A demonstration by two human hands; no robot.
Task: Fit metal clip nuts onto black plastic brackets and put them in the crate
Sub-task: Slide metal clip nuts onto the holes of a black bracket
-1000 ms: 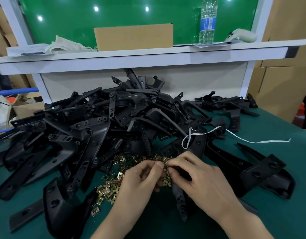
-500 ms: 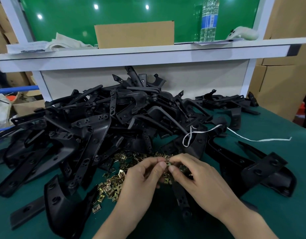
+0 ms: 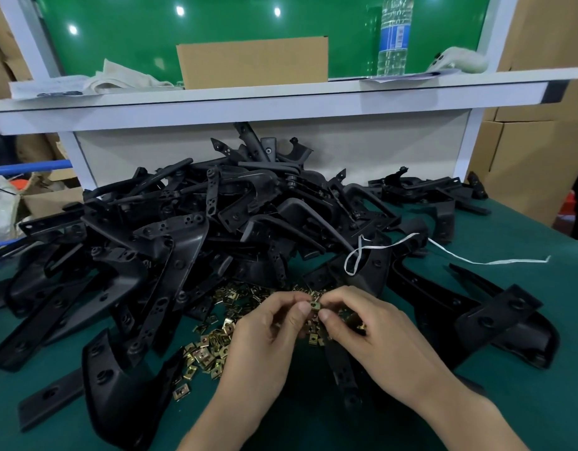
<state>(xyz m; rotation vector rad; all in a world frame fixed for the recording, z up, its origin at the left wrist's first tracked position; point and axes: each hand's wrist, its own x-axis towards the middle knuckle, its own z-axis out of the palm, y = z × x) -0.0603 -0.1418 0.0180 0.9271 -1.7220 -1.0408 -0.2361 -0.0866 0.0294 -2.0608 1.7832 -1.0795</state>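
A big heap of black plastic brackets [image 3: 196,242] covers the green table. In front of it lies a scatter of brass-coloured metal clip nuts [image 3: 212,346]. My left hand [image 3: 264,343] and my right hand [image 3: 375,333] meet over the scatter, fingertips pinching one clip nut [image 3: 314,305] between them. A black bracket [image 3: 343,372] lies under my right hand, partly hidden by it. No crate is in view.
A white string [image 3: 460,255] trails over the brackets on the right. A white shelf [image 3: 281,96] behind the heap carries a cardboard box [image 3: 251,61], a water bottle [image 3: 393,37] and cloth. Cardboard cartons [image 3: 538,131] stand at the right.
Both hands have stayed together over the clip nuts, fingertips shifting slightly; a single clip nut now shows more plainly between the thumbs and forefingers.
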